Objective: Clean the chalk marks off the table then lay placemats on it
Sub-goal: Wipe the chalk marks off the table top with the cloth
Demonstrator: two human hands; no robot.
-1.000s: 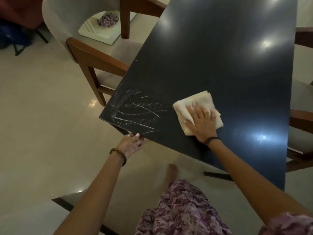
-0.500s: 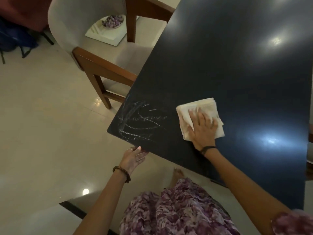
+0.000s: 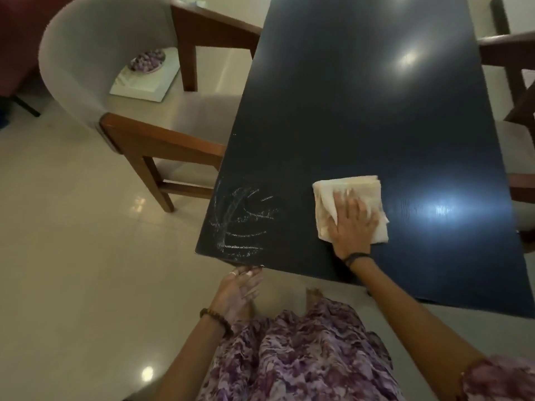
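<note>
A dark glossy table runs away from me. White chalk marks cover its near left corner. To their right lies a folded cream cloth, and my right hand presses flat on it with fingers spread. My left hand hangs relaxed just below the table's near edge, fingertips at the edge under the chalk marks. No placemats are in view.
A chair with a grey curved back and wooden arms stands at the table's left side. More wooden chair parts show at the right. A white tray with a bowl sits on the tiled floor beyond the chair.
My right hand and the cloth stay about where they were, right of the chalk marks. My left hand stays at the table edge. The view has shifted a little.
</note>
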